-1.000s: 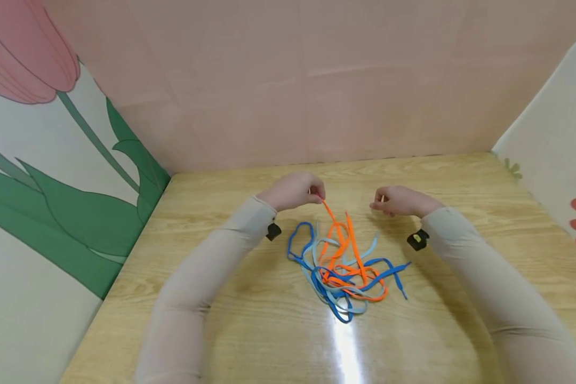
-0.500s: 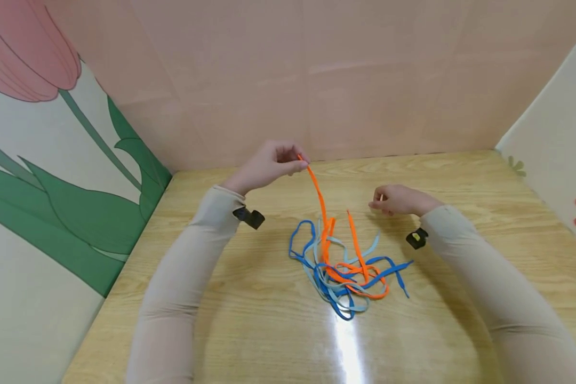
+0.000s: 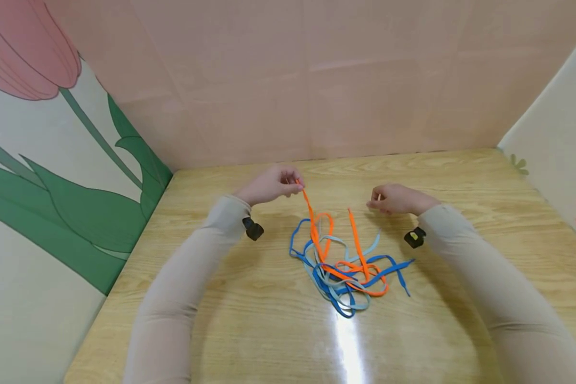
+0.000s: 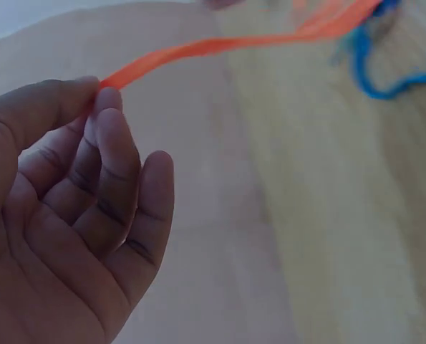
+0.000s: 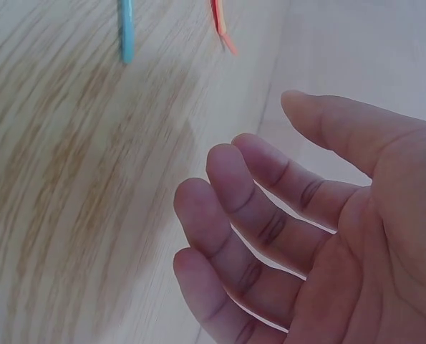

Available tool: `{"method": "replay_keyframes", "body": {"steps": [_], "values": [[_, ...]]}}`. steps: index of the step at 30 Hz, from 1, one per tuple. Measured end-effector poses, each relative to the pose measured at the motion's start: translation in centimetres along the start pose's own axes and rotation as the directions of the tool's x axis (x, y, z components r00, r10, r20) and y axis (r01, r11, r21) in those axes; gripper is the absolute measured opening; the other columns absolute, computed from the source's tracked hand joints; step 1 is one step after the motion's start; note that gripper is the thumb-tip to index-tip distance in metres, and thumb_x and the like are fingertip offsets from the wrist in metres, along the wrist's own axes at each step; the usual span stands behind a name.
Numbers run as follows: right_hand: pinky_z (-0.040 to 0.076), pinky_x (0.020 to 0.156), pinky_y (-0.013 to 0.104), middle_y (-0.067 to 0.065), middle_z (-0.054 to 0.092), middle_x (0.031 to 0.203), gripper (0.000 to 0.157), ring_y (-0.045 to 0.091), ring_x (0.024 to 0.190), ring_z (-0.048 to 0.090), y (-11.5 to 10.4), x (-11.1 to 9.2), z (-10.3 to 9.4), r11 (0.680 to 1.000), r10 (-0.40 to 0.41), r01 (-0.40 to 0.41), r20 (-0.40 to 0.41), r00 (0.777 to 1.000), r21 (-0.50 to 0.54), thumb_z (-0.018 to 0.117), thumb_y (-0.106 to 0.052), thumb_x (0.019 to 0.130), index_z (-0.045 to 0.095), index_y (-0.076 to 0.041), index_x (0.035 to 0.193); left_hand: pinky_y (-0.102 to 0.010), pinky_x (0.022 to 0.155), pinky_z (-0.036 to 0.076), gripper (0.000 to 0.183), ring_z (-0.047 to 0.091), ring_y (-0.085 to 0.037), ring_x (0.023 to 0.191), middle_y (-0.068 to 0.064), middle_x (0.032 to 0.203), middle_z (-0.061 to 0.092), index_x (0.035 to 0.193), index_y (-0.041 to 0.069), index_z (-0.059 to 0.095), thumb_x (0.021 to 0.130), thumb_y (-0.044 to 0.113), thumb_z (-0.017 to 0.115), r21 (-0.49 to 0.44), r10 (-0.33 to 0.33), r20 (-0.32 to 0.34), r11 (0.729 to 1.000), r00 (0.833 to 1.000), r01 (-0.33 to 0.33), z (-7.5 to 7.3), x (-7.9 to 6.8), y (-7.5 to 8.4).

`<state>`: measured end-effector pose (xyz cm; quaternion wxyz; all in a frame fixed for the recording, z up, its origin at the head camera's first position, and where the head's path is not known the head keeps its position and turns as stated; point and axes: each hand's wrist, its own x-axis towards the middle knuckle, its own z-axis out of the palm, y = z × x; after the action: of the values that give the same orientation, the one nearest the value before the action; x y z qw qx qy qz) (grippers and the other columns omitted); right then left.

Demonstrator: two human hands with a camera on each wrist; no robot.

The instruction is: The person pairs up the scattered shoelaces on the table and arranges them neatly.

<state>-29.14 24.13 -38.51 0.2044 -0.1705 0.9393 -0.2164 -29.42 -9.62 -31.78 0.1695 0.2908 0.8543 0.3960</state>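
My left hand pinches one end of an orange shoelace between thumb and fingertips, above the table. From there the lace slants down into a loose tangle with a dark blue shoelace and a light blue shoelace. In the left wrist view the orange shoelace runs taut-looking from the pinch towards the pile. To the right of the tangle, my right hand hovers with loosely bent fingers and holds nothing. In the right wrist view, an orange lace tip and a light blue lace end lie beyond its fingers.
The laces lie on a wooden table with a bright light reflection in front. A pink wall covering rises behind, and flower-printed panels stand at both sides. Each wrist wears a small black camera.
My left hand has lifted the orange lace end up and leftwards, then come down somewhat. An orange loop has shifted left with it. The right hand has barely moved.
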Motion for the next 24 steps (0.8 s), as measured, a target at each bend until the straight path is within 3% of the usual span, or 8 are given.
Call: {"method": "replay_keyframes", "body": {"steps": [4,10,13,16,19,24], "values": [[0.041,0.057,0.029,0.008,0.059,0.073,0.025,0.015,0.062,0.049,-0.1,0.0,0.1,1.000,0.004,-0.004,0.003,1.000,-0.008,0.052,-0.030,0.101,0.056,-0.005,0.100,-0.040,0.080,0.055,0.011,0.062,-0.028,0.085,-0.012,0.095,0.066,0.102,0.006,0.065,0.096,0.015,0.060,0.110,-0.077,0.054,0.991,0.996,0.070,1.5,1.0,-2.8],[0.042,0.056,0.029,0.008,0.058,0.071,0.025,0.015,0.060,0.048,0.0,-0.1,0.0,1.000,-0.001,0.001,0.007,1.000,0.006,0.051,-0.029,0.101,0.056,-0.004,0.099,-0.029,0.064,0.052,0.005,0.059,-0.017,0.070,-0.008,0.082,0.065,0.092,0.008,0.065,0.094,0.011,0.061,0.235,-0.147,0.080,0.964,0.986,0.125,2.8,2.6,-6.3],[0.042,0.056,0.029,0.007,0.057,0.069,0.025,0.015,0.059,0.048,0.0,-0.2,0.1,1.000,-0.004,0.004,0.006,1.000,0.008,0.051,-0.028,0.101,0.056,-0.004,0.099,-0.024,0.064,0.047,0.006,0.056,-0.014,0.073,-0.004,0.083,0.064,0.087,0.012,0.065,0.092,0.012,0.063,0.328,-0.175,0.081,0.934,0.981,0.140,3.2,3.2,-7.4],[0.041,0.056,0.029,0.006,0.056,0.067,0.025,0.014,0.058,0.047,0.0,-0.1,0.1,1.000,-0.012,0.011,0.007,1.000,0.004,0.052,-0.029,0.101,0.056,-0.004,0.098,-0.023,0.065,0.044,0.006,0.054,-0.012,0.075,0.001,0.084,0.062,0.088,0.013,0.066,0.092,0.018,0.064,0.433,-0.227,0.109,0.887,0.968,0.160,3.3,3.1,-7.3],[0.041,0.057,0.029,0.005,0.055,0.066,0.025,0.014,0.058,0.047,0.0,-0.1,0.2,1.000,-0.016,0.016,0.006,1.000,0.002,0.052,-0.028,0.101,0.056,-0.003,0.099,-0.023,0.065,0.042,0.012,0.051,-0.010,0.071,0.002,0.081,0.060,0.094,0.013,0.065,0.094,0.025,0.063,0.494,-0.319,0.194,0.849,0.928,0.188,2.9,2.5,-6.2],[0.041,0.056,0.029,0.006,0.055,0.065,0.025,0.014,0.057,0.046,0.0,-0.1,0.2,1.000,-0.013,0.013,0.008,1.000,0.007,0.051,-0.028,0.102,0.056,-0.003,0.099,-0.030,0.070,0.042,0.023,0.050,-0.013,0.071,-0.002,0.080,0.057,0.109,0.012,0.063,0.097,0.031,0.058,0.504,-0.459,0.329,0.824,0.825,0.258,1.7,1.4,-3.5]]}}
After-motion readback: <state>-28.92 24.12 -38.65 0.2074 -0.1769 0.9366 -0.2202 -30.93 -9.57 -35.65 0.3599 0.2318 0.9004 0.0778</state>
